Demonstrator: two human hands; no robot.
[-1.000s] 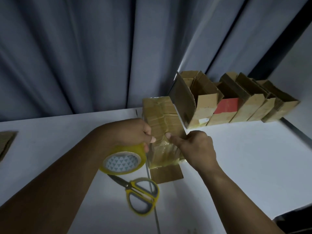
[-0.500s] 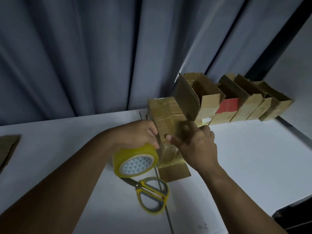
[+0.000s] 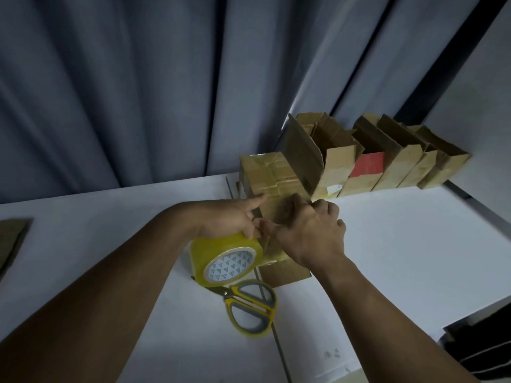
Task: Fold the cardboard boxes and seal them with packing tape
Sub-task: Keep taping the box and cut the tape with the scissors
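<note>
Midway: taping one folded box (image 3: 265, 175) on the counter (image 3: 387, 244), left grip (image 3: 226, 217) clamped round the tape roll (image 3: 210, 246), right grip (image 3: 309, 236) pressing its top, curl too blurred to tell; open boxes (image 3: 340, 158) behind yet to seal.

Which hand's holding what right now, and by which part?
Left hand grips the tape roll by its outer rim, from above. Right hand rests on top of the taped box; whether it pinches anything cannot be told.
</note>
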